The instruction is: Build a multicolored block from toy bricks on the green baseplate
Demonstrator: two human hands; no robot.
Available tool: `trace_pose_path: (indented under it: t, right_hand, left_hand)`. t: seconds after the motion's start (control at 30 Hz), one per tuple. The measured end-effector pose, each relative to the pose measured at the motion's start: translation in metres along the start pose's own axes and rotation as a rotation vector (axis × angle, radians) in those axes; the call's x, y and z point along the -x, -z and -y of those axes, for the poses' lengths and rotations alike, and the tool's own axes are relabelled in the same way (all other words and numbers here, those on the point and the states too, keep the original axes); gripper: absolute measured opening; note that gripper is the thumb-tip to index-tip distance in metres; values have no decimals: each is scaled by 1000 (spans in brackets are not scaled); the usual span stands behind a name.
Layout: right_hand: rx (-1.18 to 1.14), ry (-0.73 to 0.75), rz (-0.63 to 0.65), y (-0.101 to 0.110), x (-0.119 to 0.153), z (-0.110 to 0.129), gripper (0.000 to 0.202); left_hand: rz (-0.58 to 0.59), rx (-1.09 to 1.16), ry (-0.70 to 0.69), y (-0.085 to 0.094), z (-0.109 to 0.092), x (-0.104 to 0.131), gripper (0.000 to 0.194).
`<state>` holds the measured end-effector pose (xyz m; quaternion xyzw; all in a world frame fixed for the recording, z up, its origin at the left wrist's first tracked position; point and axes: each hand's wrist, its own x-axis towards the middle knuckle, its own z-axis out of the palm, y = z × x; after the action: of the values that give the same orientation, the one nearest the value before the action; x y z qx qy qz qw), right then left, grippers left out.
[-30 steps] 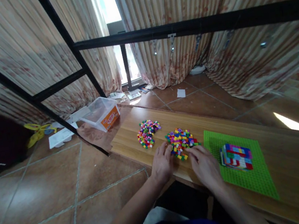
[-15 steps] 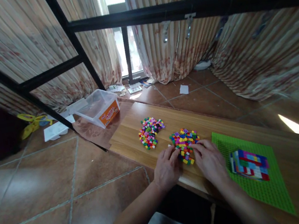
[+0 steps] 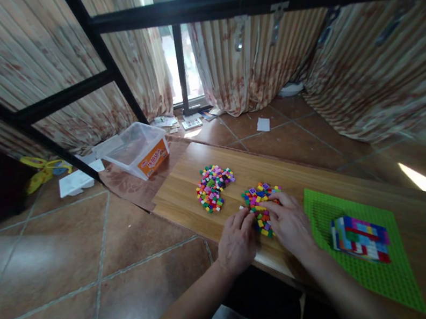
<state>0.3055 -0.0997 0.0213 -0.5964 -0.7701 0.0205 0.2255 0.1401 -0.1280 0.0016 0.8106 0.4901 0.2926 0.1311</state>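
Note:
A pile of small multicoloured building bricks (image 3: 263,223) lies on the wooden bench top between my hands. My left hand (image 3: 237,241) rests at the pile's near left edge, fingers curled and pressed together; whatever is in them is hidden. Over the right part of the pile reaches my right hand (image 3: 290,221), its fingers apart and the tips among the bricks. To the right, a block built of stacked bricks (image 3: 361,240) stands on a green studded baseplate (image 3: 392,282). A second, curved pile of loose bricks (image 3: 212,188) lies farther left.
A clear plastic box (image 3: 133,148) with an orange label stands beyond the bench's left end. The wooden bench top (image 3: 185,186) is narrow, with tiled floor (image 3: 61,277) around it. A black metal frame (image 3: 211,4) crosses in front of striped curtains (image 3: 254,65).
My right hand has moved left and farther over the brick pile, its fingers reaching deeper in. The left hand has stayed nearly in place. The view has shifted slightly.

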Motion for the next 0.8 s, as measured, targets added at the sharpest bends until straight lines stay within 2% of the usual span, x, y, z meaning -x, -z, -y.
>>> trace_pose_path:
  t: [0.2,0.4,0.53,0.8]
  right_hand:
    - [71,-18,8,-5,-21,-1,34]
    - [58,-33,-46,-6,-17,-5,30]
    - [20,0,-27,-10,-15,-3,30]
    - [62,-79,-41,-13,-23,-4,37]
  left_hand:
    - [-2,-5,-16,-1,0,0,36]
    - [-3,-2,-14,-2,2,2,36]
    - [-3,-4,-23,-1,1,1,36]
    - [6,-3,-6,1,-1,-1,34]
